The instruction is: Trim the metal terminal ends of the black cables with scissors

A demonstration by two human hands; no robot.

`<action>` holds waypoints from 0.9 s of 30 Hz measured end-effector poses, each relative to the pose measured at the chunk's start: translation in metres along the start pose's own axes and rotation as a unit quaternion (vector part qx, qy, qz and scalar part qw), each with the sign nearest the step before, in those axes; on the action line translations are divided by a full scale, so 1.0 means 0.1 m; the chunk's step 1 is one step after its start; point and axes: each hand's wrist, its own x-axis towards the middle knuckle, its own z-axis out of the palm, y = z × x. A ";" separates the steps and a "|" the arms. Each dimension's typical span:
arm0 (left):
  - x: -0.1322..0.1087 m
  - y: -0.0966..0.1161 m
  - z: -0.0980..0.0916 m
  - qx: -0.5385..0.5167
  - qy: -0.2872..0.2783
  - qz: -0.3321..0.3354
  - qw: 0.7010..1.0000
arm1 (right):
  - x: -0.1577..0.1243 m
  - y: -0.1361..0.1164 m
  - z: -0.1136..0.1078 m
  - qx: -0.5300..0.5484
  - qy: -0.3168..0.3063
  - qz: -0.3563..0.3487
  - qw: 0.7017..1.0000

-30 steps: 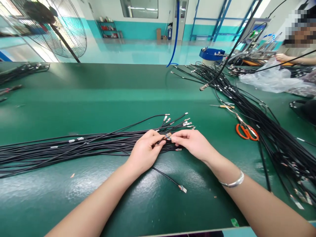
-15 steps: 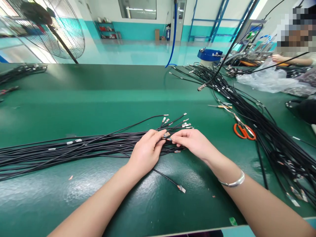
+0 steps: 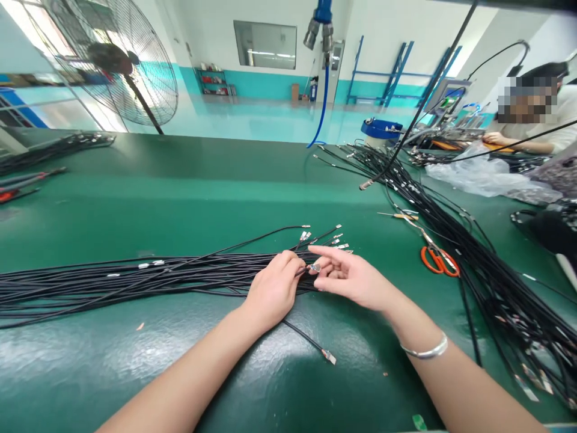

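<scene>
Black cables (image 3: 180, 273) lie in a long bundle across the green table, with bare silvery ends toward the middle. My left hand (image 3: 276, 285) is closed round one cable near its end, above the bundle. That cable's silvery tip (image 3: 314, 267) sticks out to the right from my left fingers. My right hand (image 3: 345, 276), with a silver bangle on the wrist, is beside the tip with its thumb and index finger apart. A single cable end (image 3: 330, 357) points toward the near edge, below my hands.
Orange-handled scissors (image 3: 439, 261) and a yellow-handled tool (image 3: 406, 216) lie right of my hands, beside a thick cable bundle (image 3: 451, 222). Red-handled pliers (image 3: 18, 191) are far left. A person (image 3: 541, 123) sits at the back right near a plastic bag (image 3: 482, 171).
My right thumb and index finger have spread apart from their pinch at the cable tip. The head view has tilted up, so the table scene sits lower.
</scene>
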 end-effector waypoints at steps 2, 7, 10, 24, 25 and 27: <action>-0.01 -0.01 -0.01 0.009 -0.006 0.015 1.000 | 0.00 0.03 0.01 -0.094 -0.008 -0.061 0.994; -0.02 -0.04 -0.03 -0.010 -0.005 0.049 0.999 | 0.05 0.08 0.11 -0.253 0.048 -0.199 0.946; -0.02 -0.06 -0.05 -0.016 -0.002 0.052 0.998 | 0.05 0.08 0.15 -0.321 0.057 -0.231 0.917; 0.00 -0.09 -0.02 -0.008 0.016 0.044 0.999 | 0.37 0.25 -0.49 -0.067 0.295 0.058 0.951; 0.00 -0.08 -0.03 -0.018 0.024 0.039 0.999 | 0.42 0.28 -0.48 -0.054 0.281 0.069 0.956; 0.01 -0.07 -0.05 -0.036 0.037 0.028 0.998 | 0.46 0.30 -0.44 -0.023 0.257 0.075 0.963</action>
